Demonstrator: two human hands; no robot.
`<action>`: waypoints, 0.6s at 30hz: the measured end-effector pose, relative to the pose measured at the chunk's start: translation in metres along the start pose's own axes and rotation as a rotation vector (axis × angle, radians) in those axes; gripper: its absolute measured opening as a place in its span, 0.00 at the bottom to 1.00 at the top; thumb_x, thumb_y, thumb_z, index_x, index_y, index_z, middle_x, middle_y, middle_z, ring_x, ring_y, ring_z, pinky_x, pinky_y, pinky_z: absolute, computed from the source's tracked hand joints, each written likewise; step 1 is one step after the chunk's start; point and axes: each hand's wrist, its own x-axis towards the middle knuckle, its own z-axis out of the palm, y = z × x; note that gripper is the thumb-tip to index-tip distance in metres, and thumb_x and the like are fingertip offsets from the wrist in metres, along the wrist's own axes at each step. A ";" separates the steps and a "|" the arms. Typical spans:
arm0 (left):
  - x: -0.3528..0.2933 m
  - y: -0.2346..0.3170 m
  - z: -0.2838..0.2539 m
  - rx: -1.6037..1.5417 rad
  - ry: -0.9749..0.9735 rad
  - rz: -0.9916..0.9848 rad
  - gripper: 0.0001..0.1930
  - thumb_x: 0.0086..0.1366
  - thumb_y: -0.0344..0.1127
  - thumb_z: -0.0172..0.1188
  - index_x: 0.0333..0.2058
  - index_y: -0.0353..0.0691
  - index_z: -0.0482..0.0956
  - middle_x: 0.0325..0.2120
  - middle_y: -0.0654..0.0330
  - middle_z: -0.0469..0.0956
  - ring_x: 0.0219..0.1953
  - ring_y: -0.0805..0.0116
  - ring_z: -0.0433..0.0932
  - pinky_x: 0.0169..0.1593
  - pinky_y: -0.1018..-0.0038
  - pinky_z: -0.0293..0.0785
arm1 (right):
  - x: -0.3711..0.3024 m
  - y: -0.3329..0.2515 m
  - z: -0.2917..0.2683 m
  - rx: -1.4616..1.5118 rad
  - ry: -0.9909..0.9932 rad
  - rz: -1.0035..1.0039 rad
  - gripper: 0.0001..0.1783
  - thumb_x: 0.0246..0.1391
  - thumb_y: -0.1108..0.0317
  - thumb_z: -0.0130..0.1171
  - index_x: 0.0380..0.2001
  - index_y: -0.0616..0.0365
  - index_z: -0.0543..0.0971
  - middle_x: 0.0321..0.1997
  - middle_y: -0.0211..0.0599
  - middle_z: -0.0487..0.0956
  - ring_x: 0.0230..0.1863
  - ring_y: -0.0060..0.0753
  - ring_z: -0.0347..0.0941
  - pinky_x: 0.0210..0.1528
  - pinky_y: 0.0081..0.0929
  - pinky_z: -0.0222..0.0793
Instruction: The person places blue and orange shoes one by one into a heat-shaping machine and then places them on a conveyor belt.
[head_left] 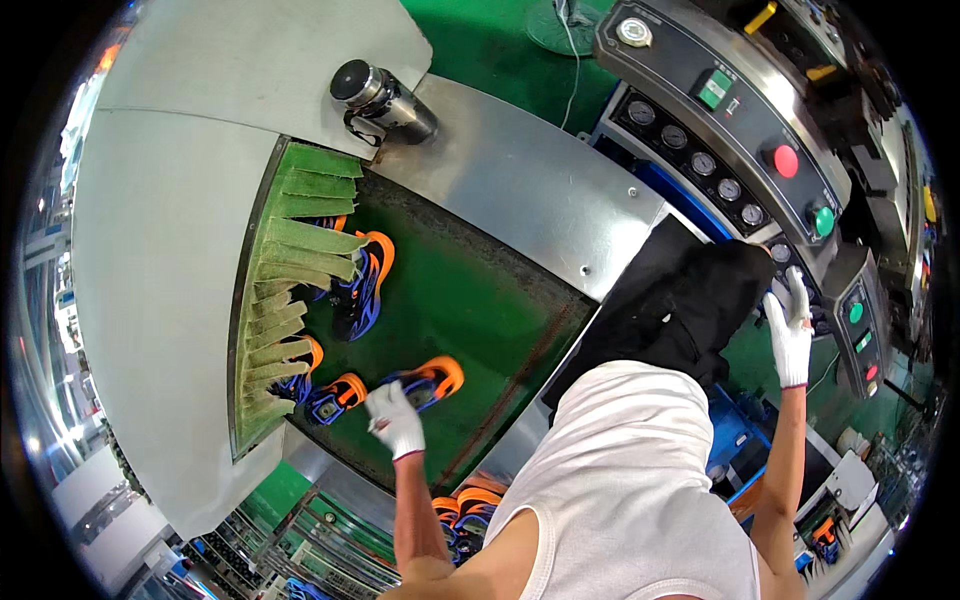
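On the green flat conveyor bed (pixel 480 320), the foremost orange-and-blue sports shoe (pixel 432 381) could topple if bumped by the white-gloved left hand (pixel 397 422), grip indeterminable; white-gloved right hand (pixel 790 335), fingers spread.

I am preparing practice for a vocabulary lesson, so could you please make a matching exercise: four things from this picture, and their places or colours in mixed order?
Things:
1. bottle
2. hanging strips
3. left hand
4. right hand

Places or colours:
A. next to an orange and blue shoe
B. black and silver
C. near the small control box with green and red buttons
D. pale green

Right pairs: 1-B, 2-D, 3-A, 4-C
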 end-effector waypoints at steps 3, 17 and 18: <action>-0.011 0.066 0.040 -0.268 0.077 0.310 0.18 0.67 0.39 0.69 0.49 0.34 0.80 0.46 0.44 0.79 0.52 0.41 0.77 0.58 0.52 0.73 | -0.001 -0.073 0.033 0.248 -0.124 0.012 0.39 0.63 0.72 0.66 0.75 0.58 0.63 0.70 0.48 0.74 0.66 0.40 0.75 0.65 0.37 0.75; -0.039 0.413 -0.011 -0.572 -0.350 1.541 0.06 0.64 0.25 0.67 0.40 0.36 0.81 0.38 0.49 0.83 0.41 0.52 0.84 0.50 0.61 0.79 | -0.008 -0.166 0.086 -0.117 -0.030 -0.597 0.19 0.48 0.64 0.65 0.43 0.61 0.78 0.42 0.52 0.81 0.44 0.53 0.80 0.47 0.43 0.75; -0.058 0.443 -0.014 -0.631 -0.421 1.543 0.07 0.64 0.24 0.67 0.41 0.37 0.82 0.39 0.50 0.84 0.40 0.56 0.84 0.48 0.63 0.80 | 0.003 -0.151 0.066 -0.160 -0.060 -0.498 0.21 0.49 0.60 0.68 0.45 0.59 0.78 0.40 0.48 0.83 0.42 0.53 0.82 0.45 0.45 0.77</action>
